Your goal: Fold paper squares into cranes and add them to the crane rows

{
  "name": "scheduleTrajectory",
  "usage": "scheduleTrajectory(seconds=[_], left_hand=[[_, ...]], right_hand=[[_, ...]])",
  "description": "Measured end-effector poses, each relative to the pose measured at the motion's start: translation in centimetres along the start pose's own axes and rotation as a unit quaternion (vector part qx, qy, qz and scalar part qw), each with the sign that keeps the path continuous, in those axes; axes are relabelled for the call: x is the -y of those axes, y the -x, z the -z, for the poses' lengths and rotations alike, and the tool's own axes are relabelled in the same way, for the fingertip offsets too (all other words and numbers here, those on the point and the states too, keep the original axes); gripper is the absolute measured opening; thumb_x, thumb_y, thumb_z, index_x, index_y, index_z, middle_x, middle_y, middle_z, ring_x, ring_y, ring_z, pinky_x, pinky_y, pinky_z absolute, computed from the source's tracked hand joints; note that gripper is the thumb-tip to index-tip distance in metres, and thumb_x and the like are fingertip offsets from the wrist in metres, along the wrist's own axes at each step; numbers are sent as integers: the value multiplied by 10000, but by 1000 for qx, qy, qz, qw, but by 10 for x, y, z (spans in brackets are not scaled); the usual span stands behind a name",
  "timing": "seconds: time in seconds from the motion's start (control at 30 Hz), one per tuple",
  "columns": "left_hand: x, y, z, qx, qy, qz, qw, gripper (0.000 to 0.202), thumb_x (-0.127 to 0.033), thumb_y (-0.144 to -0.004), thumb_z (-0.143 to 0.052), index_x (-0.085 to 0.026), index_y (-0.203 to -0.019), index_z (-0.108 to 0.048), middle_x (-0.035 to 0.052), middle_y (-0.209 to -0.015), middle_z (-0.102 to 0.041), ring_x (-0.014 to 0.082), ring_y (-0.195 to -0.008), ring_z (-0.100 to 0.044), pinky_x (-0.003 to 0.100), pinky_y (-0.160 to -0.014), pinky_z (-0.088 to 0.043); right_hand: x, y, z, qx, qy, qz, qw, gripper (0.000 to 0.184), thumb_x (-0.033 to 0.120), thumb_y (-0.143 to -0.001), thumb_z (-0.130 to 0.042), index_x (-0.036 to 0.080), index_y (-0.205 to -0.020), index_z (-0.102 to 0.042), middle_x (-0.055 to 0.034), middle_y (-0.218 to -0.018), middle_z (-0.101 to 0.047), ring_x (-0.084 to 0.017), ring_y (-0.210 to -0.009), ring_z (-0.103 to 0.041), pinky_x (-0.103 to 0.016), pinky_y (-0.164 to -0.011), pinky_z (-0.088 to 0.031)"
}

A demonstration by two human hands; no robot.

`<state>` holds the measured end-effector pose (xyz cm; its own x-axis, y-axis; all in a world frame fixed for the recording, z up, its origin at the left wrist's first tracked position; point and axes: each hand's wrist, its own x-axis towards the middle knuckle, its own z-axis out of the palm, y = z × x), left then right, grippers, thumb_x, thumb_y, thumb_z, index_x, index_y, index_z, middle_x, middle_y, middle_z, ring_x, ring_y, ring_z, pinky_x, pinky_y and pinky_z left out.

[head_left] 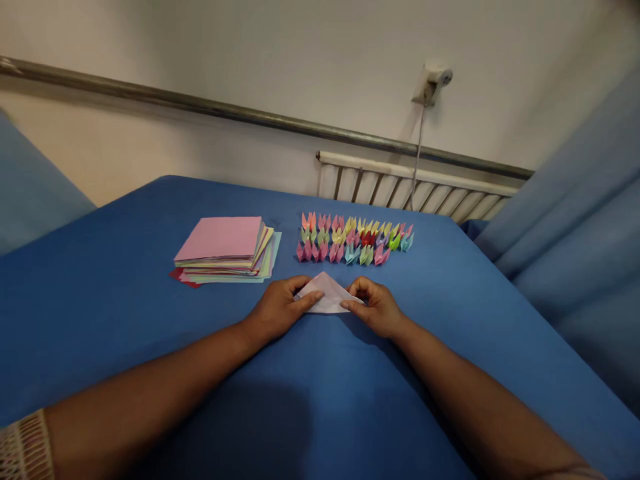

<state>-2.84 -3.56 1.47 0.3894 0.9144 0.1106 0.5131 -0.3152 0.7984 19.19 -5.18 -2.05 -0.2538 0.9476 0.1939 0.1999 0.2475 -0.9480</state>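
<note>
Between my two hands is a pale lilac sheet of origami paper [327, 297], folded into a triangle with its point away from me. My left hand [286, 303] pinches its left corner, thumb on top and fingers behind. At the right corner, my right hand [376, 305] grips the paper between thumb and curled fingers. Just beyond the paper stand folded paper cranes [353, 239] in three rows, in pink, yellow, green, red and blue. A stack of coloured paper squares [220, 240], pink on top, lies to the left of the cranes.
A blue cloth covers the table [125, 267]. Behind it are a wall with a metal rail [250, 117], a white radiator [380, 183] and a socket with a hanging cord [429, 87]. A blue curtain [585, 213] hangs at the right, close to the table's edge.
</note>
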Motion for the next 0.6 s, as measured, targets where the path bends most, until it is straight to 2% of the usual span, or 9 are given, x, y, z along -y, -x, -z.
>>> scheduleTrajectory(seconds=[0.07,0.13,0.17,0.23,0.3,0.37,0.6], left_hand=[[-1,0,0,24,14,18,999,399,-516,-843,-514,-158,-884,-685,6,-764,-671,187,-720,-611,270,-637,-469],[-1,1,-1,20,19,18,999,391,-514,-833,-525,-158,-828,-687,-8,-713,-649,172,-688,-585,250,-612,-442],[-1,1,-2,20,25,17,999,384,-509,-830,-531,-159,-826,-688,-10,-709,-647,169,-687,-580,245,-613,-437],[-1,2,-2,25,43,16,999,372,-500,-825,-542,-159,-836,-690,-10,-723,-654,168,-700,-580,241,-624,-438],[-2,3,-3,34,60,18,997,367,-496,-823,-549,-158,-849,-691,-5,-746,-662,170,-715,-585,240,-634,-444],[-3,3,-3,40,71,21,996,370,-495,-824,-549,-156,-857,-694,0,-767,-666,171,-728,-586,242,-643,-448],[-8,4,0,44,88,17,995,397,-493,-852,-500,-146,-901,-688,2,-769,-647,163,-712,-570,243,-631,-452]], right_hand=[[3,0,1,3,-22,-3,1000,220,344,-754,-677,205,-797,-512,34,-724,-558,-117,-665,-521,-236,-626,-412],[6,0,3,20,-22,-9,1000,228,381,-783,-651,201,-883,-552,19,-769,-580,-124,-698,-533,-237,-640,-415],[6,0,3,29,-8,-11,999,223,400,-812,-619,196,-891,-572,18,-761,-572,-121,-691,-523,-234,-633,-405],[6,1,5,42,33,-9,999,265,430,-868,-539,182,-790,-589,29,-680,-506,-105,-630,-464,-224,-589,-363],[5,1,6,42,64,-6,997,359,447,-887,-505,172,-658,-542,43,-609,-406,-91,-573,-384,-221,-541,-308],[4,1,6,36,74,0,997,387,448,-880,-517,171,-611,-503,48,-594,-360,-84,-558,-345,-220,-524,-282],[5,1,6,28,82,-5,996,350,413,-863,-544,171,-611,-552,41,-567,-464,-93,-548,-418,-212,-524,-318]])
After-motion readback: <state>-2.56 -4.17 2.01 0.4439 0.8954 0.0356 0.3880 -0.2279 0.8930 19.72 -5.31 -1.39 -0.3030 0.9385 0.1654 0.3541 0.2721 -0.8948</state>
